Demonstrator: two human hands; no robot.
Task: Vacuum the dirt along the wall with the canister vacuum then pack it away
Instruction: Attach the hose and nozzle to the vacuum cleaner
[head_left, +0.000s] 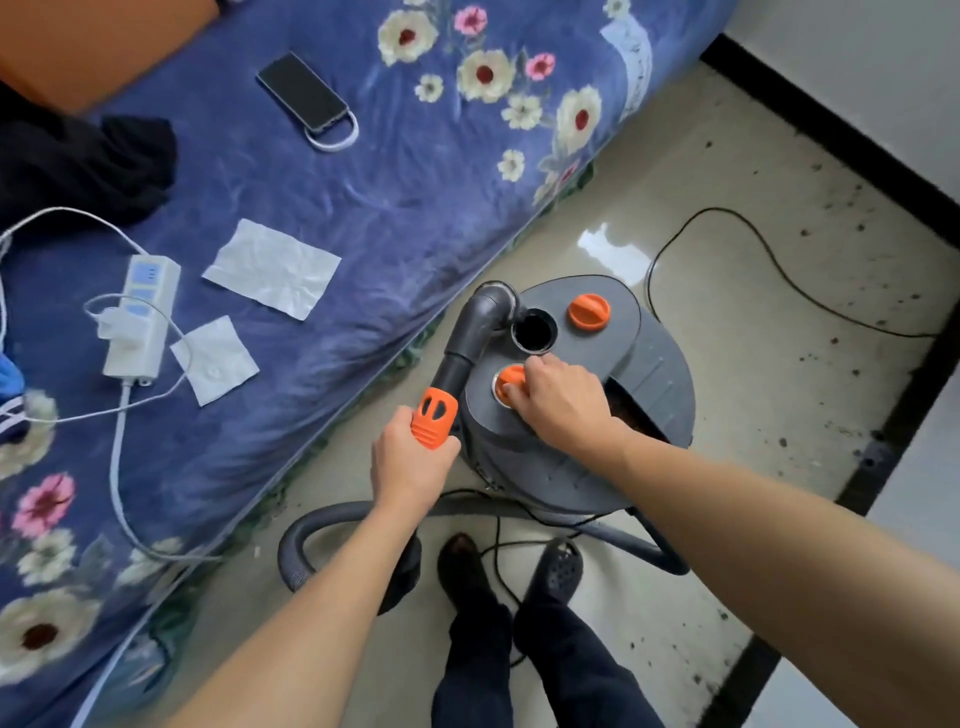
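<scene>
Grey vacuum stands upright on the floor, between bed and wall. Dirt lies along the wall, so I judge vacuuming not yet done and packing still ahead. My left hand wraps the orange grip; my right hand pinches a knob. The grip's long axis runs away from me, with its elbow pointing at the open port.

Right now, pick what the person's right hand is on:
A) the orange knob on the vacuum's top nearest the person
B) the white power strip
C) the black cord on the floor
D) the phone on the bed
A: the right hand curls its fingers over the near orange knob on top of the canister vacuum, while the left hand grips the orange hose grip.
</scene>
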